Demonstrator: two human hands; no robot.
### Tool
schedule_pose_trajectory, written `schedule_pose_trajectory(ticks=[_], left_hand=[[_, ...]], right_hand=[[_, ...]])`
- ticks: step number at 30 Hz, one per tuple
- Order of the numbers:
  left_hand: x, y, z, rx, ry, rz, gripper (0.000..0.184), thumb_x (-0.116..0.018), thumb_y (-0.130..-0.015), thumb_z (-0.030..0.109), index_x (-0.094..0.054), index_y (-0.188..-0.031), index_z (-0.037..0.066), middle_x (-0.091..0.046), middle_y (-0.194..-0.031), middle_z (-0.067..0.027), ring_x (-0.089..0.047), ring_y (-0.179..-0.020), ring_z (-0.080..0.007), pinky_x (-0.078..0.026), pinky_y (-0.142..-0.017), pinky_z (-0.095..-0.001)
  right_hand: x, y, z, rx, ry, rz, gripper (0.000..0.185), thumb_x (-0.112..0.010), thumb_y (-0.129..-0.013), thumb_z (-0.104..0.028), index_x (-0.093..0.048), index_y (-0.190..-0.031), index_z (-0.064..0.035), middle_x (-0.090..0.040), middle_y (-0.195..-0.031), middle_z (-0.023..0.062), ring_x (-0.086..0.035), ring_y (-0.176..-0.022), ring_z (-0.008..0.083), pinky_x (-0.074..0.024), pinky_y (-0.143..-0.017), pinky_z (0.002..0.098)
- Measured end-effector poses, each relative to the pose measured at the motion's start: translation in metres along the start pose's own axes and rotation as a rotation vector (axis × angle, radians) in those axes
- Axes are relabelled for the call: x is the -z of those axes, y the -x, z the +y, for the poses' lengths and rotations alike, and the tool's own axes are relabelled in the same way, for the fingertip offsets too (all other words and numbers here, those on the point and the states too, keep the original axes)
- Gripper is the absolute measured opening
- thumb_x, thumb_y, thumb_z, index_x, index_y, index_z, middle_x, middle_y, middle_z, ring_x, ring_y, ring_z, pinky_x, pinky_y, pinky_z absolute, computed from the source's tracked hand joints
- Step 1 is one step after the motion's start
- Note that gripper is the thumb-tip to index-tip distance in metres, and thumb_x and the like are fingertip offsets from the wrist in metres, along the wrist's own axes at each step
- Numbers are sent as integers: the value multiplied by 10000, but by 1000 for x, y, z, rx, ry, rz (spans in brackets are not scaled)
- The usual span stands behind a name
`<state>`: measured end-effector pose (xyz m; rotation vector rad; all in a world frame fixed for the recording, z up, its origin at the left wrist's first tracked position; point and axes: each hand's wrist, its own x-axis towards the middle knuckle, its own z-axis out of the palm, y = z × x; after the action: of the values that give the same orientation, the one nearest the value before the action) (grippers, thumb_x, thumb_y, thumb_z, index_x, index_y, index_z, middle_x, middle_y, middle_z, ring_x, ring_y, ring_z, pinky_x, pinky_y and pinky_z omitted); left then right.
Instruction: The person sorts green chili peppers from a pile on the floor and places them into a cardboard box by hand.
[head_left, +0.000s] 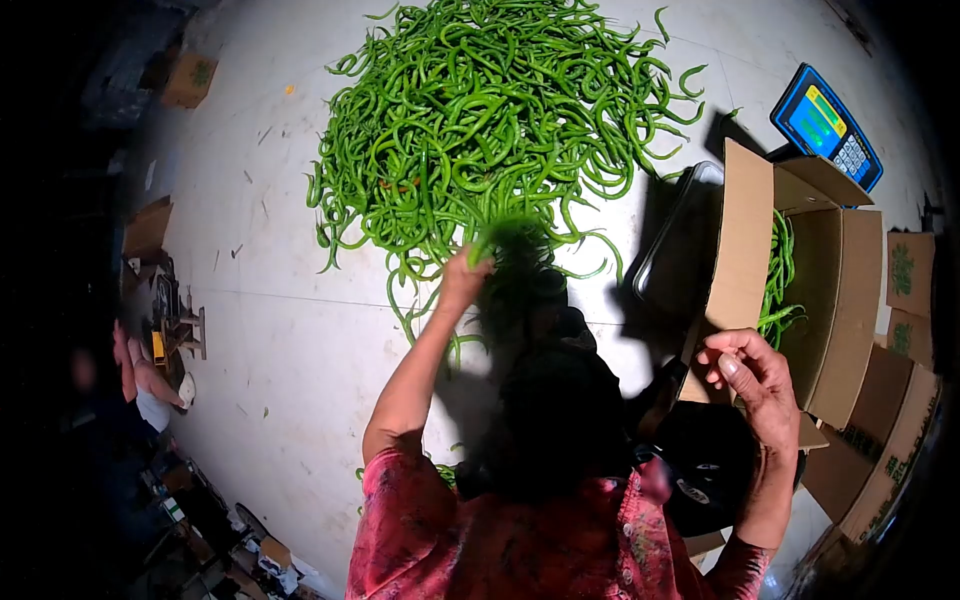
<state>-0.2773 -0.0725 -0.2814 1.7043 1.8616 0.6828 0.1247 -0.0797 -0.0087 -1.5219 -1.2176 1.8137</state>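
A large heap of long, curved green chili peppers [490,110] lies on the pale floor ahead of me. At its near edge, my left hand [466,280] is closed around a green chili pepper, blurred by motion; I cannot tell if it holds more than one. My right hand [755,385] is beside the near end of an open cardboard box [745,235], its fingers loosely curled and apart with nothing visible in them. More green chili peppers [778,275] lie inside that box, partly hidden by its flaps.
A blue digital scale display [828,128] stands beyond the box, with a metal scale platform [680,235] at the box's left. Cardboard boxes [890,420] are stacked at the right. Another person [155,385] is at the far left, near a small stool [190,330].
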Motion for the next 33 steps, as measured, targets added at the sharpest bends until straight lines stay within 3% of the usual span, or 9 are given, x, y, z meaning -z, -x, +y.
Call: schedule_pose_trajectory(ticks=[6, 13, 16, 17, 20, 23, 26, 29, 33], left_hand=[[-29, 4, 53, -155, 457, -44, 146, -632, -860, 140, -607, -954, 31, -618, -848, -136, -606, -773, -327, -486, -654, -387], [-76, -52, -13, -53, -153, 396, 656, -789, -693, 203, -486, -1250, 32, -557, -1024, -202, -526, -941, -384, -419, -816, -469], [-78, -62, 15, 239, -350, 342, 788, -829, -645, 190, -400, -1283, 16, -516, -1181, -225, -480, -1084, -399, -402, -925, -444], [-82, -67, 11, 154, -420, 381, 899, -837, -618, 261, -352, -1343, 40, -542, -1089, -214, -512, -1009, -385, -405, -848, -505], [-73, -83, 13, 265, -275, 140, 786, -852, -605, 220, -400, -1219, 31, -585, -1056, -251, -528, -986, -466, -432, -816, -533], [-83, -86, -10, 294, -199, 48, 841, -817, -640, 260, -361, -1306, 23, -601, -1012, -216, -546, -936, -446, -436, -790, -553], [-98, -66, -26, 111, -225, 182, 717, -785, -654, 223, -395, -1223, 23, -618, -943, -238, -563, -879, -480, -449, -757, -569], [-94, -71, -11, 413, -254, 52, 627, -735, -681, 195, -407, -1191, 38, -628, -904, -264, -591, -848, -485, -471, -726, -556], [-66, -77, 15, 421, -99, 44, 546, -690, -710, 190, -452, -1181, 52, -643, -880, -256, -614, -857, -454, -487, -734, -507]], right_hand=[[0, 0, -1, -23, -16, 11, 233, -596, -929, -127, -599, -1121, 4, -652, -962, 51, -550, -798, 88, -458, -759, 225], [-2, -4, -4, -37, 2, -38, 228, -596, -927, -105, -597, -1125, 9, -648, -970, 58, -575, -854, 100, -480, -784, 246], [-4, -5, -4, -58, -27, -46, 223, -589, -932, -102, -594, -1123, 15, -645, -974, 63, -592, -904, 109, -492, -804, 260], [-5, -5, -5, -77, -32, -48, 223, -588, -933, -102, -593, -1122, 17, -645, -975, 65, -596, -915, 111, -494, -810, 264], [-3, -6, -4, -92, -16, -61, 226, -591, -932, -102, -593, -1125, 15, -645, -983, 71, -600, -911, 112, -497, -807, 265], [-4, -7, -2, -88, 4, -78, 227, -592, -932, -100, -594, -1129, 11, -650, -985, 73, -604, -888, 114, -498, -797, 264], [-4, -6, -5, -75, 25, -84, 226, -589, -933, -100, -594, -1130, 10, -658, -978, 73, -609, -879, 118, -495, -795, 259], [-9, -6, -5, -86, 24, -73, 227, -588, -936, -110, -595, -1128, 11, -664, -966, 69, -613, -883, 119, -489, -800, 252], [-5, -6, -2, -59, 35, -62, 234, -590, -939, -129, -596, -1126, 11, -665, -969, 67, -613, -911, 119, -486, -804, 249]])
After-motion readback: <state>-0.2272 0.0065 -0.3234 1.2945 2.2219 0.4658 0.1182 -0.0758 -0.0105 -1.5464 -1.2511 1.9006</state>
